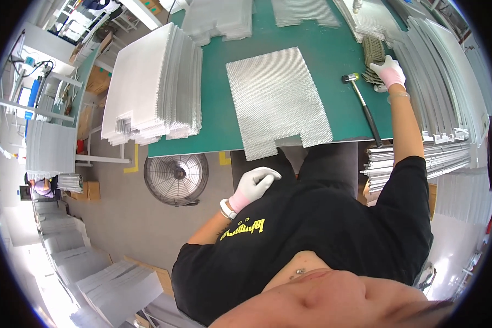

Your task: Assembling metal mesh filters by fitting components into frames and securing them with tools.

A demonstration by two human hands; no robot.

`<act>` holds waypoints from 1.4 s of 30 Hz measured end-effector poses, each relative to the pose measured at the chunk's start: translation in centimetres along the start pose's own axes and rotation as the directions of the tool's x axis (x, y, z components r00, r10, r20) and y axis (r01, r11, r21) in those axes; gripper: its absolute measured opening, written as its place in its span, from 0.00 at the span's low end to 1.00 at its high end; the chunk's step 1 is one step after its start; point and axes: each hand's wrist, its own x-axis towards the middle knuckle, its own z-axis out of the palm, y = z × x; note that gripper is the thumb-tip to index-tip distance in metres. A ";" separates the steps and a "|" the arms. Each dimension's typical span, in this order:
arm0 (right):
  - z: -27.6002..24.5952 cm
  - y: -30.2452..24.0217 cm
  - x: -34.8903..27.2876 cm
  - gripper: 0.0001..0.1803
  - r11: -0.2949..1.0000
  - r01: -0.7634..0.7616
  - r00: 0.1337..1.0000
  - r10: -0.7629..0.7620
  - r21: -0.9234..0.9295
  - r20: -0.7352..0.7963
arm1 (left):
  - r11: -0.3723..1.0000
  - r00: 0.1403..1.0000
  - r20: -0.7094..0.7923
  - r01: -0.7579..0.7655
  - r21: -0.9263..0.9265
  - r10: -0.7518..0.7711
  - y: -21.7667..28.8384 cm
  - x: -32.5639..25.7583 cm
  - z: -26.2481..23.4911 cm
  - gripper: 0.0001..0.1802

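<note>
A silvery mesh panel [276, 101] with a notched near edge lies flat on the green table, its near edge overhanging the table's front. My right hand [388, 72], in a white and pink glove, reaches to a stack of small grey-green ribbed pieces [373, 52] at the table's right. Its fingers close on pieces at the near end of the stack; how many is hidden. A mallet [361, 104] with a black handle lies just left of my right forearm. My left hand [254, 186], also gloved, rests in front of my body below the panel, fingers curled, with nothing visible in them.
A tall stack of mesh panels [147, 82] stands at the table's left edge. More panels [218, 19] lie along the far side. Long metal frame strips [437, 76] are piled at the right. A round floor fan [176, 177] stands below the table's left front.
</note>
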 end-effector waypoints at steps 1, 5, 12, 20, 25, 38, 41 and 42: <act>0.3 0.6 0.1 0.33 0.999 -0.010 0.995 0.007 -0.031 -0.097 | 0.949 0.984 0.017 0.174 -0.261 -0.176 -1.2 -0.1 0.6 0.16; -0.4 0.8 -1.0 0.27 0.997 0.060 0.941 -0.073 -0.050 -0.330 | 0.582 0.888 -0.097 0.209 -0.786 -0.450 -2.9 1.4 2.2 0.26; -0.8 1.9 -5.2 0.18 0.855 0.471 0.655 -0.175 0.216 -0.735 | 0.476 0.867 -0.184 0.068 -0.877 -0.463 -3.7 5.4 4.5 0.22; 2.9 -5.2 -30.5 0.18 0.156 -0.206 0.663 -0.704 0.966 0.255 | 0.532 0.835 -0.306 -0.019 -0.847 -0.457 -4.5 5.3 5.3 0.20; 10.2 -7.5 -33.3 0.18 0.071 -0.460 0.724 -0.547 0.885 0.420 | 0.523 0.857 -0.301 -0.044 -0.851 -0.418 -4.0 5.3 5.2 0.18; 9.7 -9.4 -34.0 0.18 -0.029 -0.433 0.819 -0.429 0.901 0.379 | 0.635 0.846 -0.325 0.021 -0.772 -0.423 -3.0 4.0 5.9 0.15; 10.0 -9.2 -34.2 0.17 -0.075 -0.453 0.815 -0.440 0.888 0.379 | 0.579 0.844 -0.261 0.070 -0.813 -0.468 -1.5 3.8 5.9 0.15; 10.0 -9.1 -34.0 0.17 -0.074 -0.453 0.816 -0.435 0.889 0.380 | 0.575 0.846 -0.248 0.083 -0.814 -0.473 -1.5 3.8 5.9 0.16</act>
